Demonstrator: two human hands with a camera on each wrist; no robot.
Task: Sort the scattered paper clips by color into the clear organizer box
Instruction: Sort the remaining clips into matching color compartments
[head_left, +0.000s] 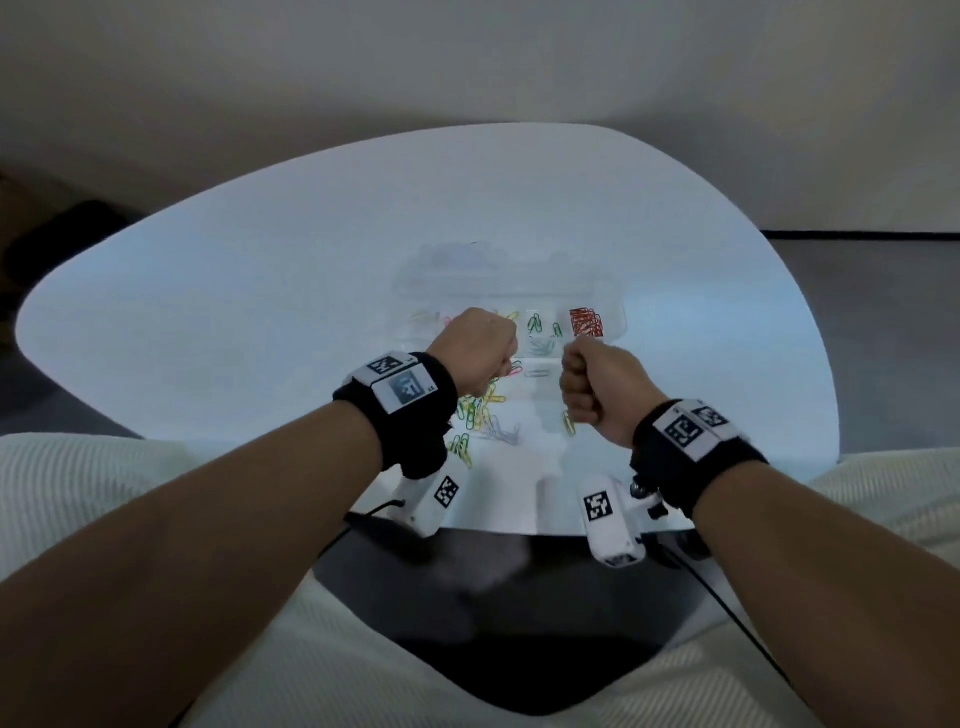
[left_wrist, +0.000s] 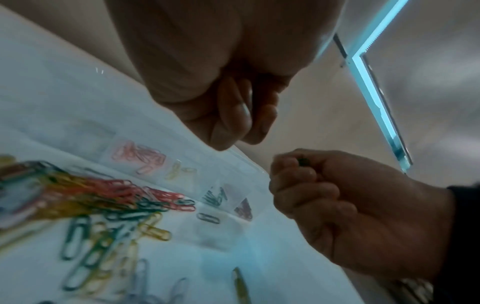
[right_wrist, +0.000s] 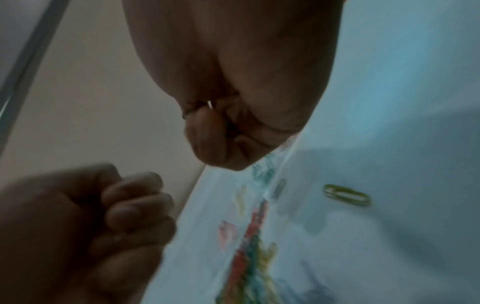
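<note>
Both hands raised above the white table (head_left: 208, 291), fists facing each other just near of the clear organizer box (head_left: 615, 312); likely posed so each can carry its pick to a compartment.

Left hand (head_left: 475, 353): fingers curled tight into the palm; cannot tell whether a clip is inside, nothing shows between them in the left wrist view.

Right hand (head_left: 597, 384): fingers curled, and a small dark green bit (left_wrist: 302, 161) shows at the thumb and forefinger in the left wrist view; judged a green clip pinched for drop-off, though too small to be sure.

Box sits at the far centre-right of the table; red clips (head_left: 586, 323) fill its right compartment, green clips (head_left: 535, 325) lie just left of those, a few yellow ones further left; colours kept apart, so sorting is under way.

Unsorted pile (head_left: 480, 410) lies near and below the left wrist; one yellow-green clip (right_wrist: 346, 197) lies alone to the right, apart from the pile; much is left to sort.
</note>
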